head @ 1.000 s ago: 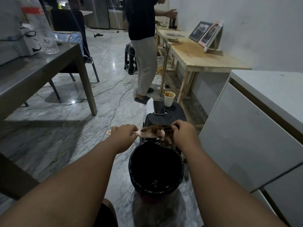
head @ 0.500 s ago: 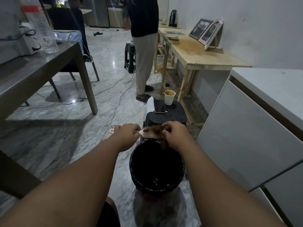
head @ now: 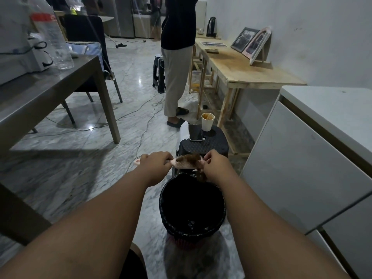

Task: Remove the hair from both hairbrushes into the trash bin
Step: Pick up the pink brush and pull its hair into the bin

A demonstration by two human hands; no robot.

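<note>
Just below the centre of the frame, the right hand point(head: 216, 165) has its fingertips pinched closed on a clump of brown hair point(head: 192, 159) at the far end of a pink hairbrush point(head: 186, 163). A tuft also hangs below that hand. The left hand point(head: 156, 165) is curled shut around the brush handle, whose pink tip pokes out to its left. The brush lies level, bristles up, above the far rim of a round bin point(head: 192, 210) lined with a black bag, which stands on the marble floor at lower centre.

The hair looks light, soft and tangled, likely to cling to the bristles and come away in a mat rather than strand by strand; gripping it low, close to the bristle roots, should lift more at once. The brush looks stiff and light, best held by its handle. A second hairbrush is not visible.

Beyond the bin, a black stool point(head: 203, 147) carries a phone point(head: 195, 132) and a paper cup point(head: 208, 121). Another person stands further back, by a wooden table.
</note>
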